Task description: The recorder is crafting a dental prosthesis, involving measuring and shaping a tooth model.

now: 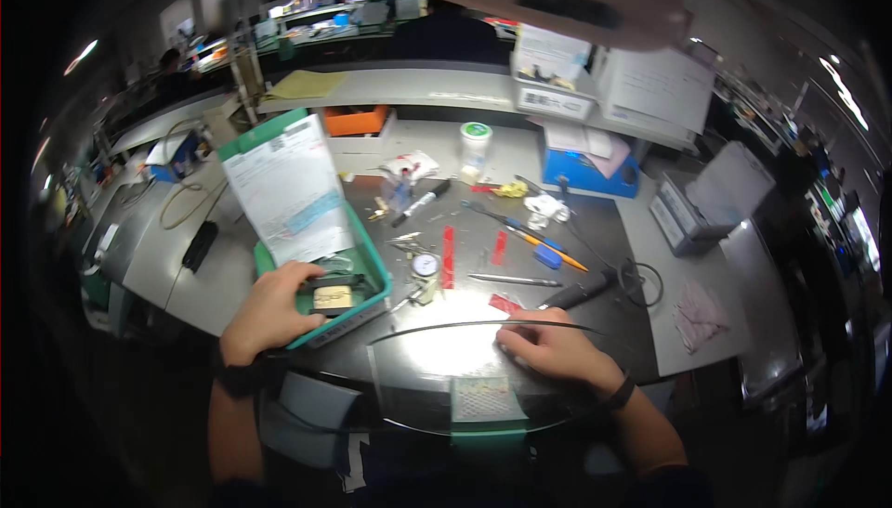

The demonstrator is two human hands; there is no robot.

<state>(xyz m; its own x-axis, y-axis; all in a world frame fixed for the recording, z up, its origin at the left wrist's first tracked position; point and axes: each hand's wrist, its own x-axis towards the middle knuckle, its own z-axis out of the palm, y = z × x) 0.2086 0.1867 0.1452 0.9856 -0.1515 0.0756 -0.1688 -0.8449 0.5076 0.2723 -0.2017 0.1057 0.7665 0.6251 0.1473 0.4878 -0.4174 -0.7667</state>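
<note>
My left hand (271, 311) reaches over the side of a green bin (376, 276). Its thumb and fingers are apart, on either side of a black part with a tan block (333, 298) inside; no firm grip shows. A printed sheet (290, 185) leans upright at the bin's back. On the dark work mat, my right hand (548, 345) rests with curled fingers beside a strip of red tape (505, 304). What those fingers hold, if anything, is hidden. A round dial gauge (426, 267) lies between the hands, and a dark-handled tool (581, 288) lies just beyond the right hand.
Tweezers (514, 280), an orange pen-like tool (557, 254), a marker (420, 204) and crumpled tissue (546, 211) litter the mat. Behind them stand a white jar (474, 150) and a blue box (585, 172). A grey bin (692, 215) and pink cloth (699, 316) lie right.
</note>
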